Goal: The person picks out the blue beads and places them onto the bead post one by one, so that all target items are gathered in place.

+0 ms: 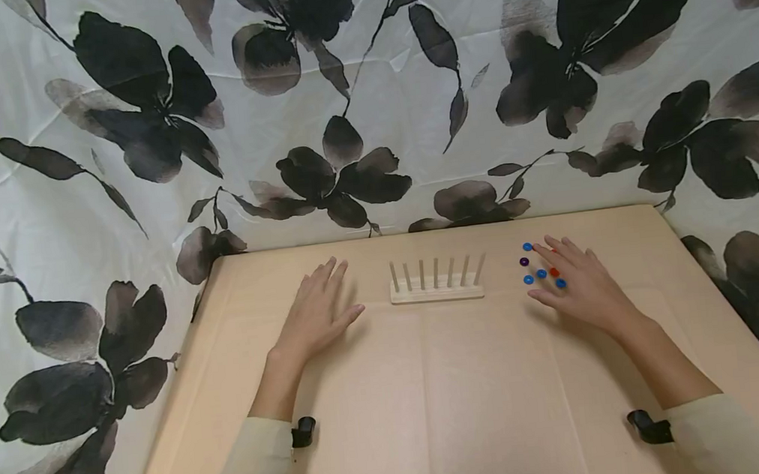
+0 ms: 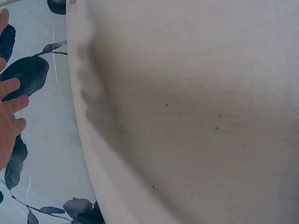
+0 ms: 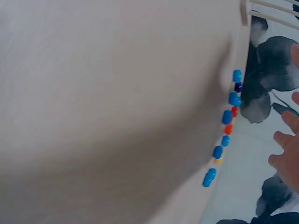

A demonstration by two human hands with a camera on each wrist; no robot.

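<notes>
While both palms are facing down, we're reading left to right: our left hand is hovering over the table, fingers straight, slightly spread, gripping nothing. Next, the peg rack is standing between our hands, seven pegs pointing up. Right of it, small beads are lying loose in a cluster: blue, purple, red, plus a yellow bead showing in the right wrist view. Our right hand is overlapping that cluster in the head view, fingers straight and fanned, holding nothing; it's hiding some beads, so we're not trusting a count. On technique, we're probably better off pinching single beads from the cluster's edge with thumb and index than sweeping flat. Since nudged beads are likely rolling, we're going light; if we're loading the pegs, we're bracing the peg rack left-handed.
</notes>
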